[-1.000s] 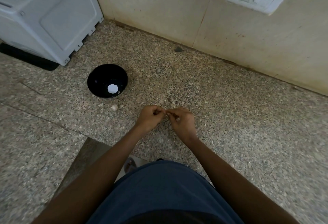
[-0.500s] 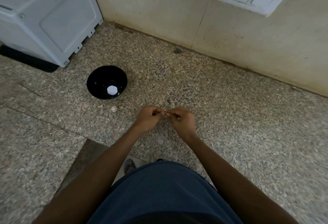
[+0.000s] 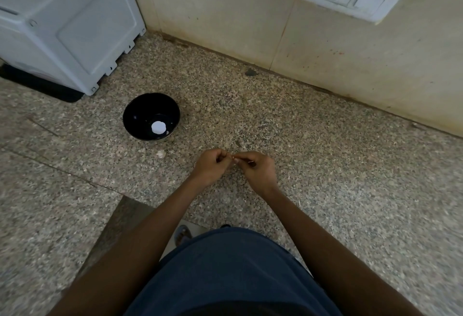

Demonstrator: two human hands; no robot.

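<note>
Tiny piece (image 3: 233,157) is staying pinched between left hand (image 3: 211,166) and right hand (image 3: 258,170), both curled tight on it, just above the counter (image 3: 325,165), right of the bowl (image 3: 130,115). Hands are hardly moving since 1 second, so I think peeling is still continuing.

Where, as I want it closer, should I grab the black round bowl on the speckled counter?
Probably the right rim of the black round bowl, thumb inside, coming from above with the left hand, which is nearest: it stands upright and open, and the white piece lies low inside.
</note>
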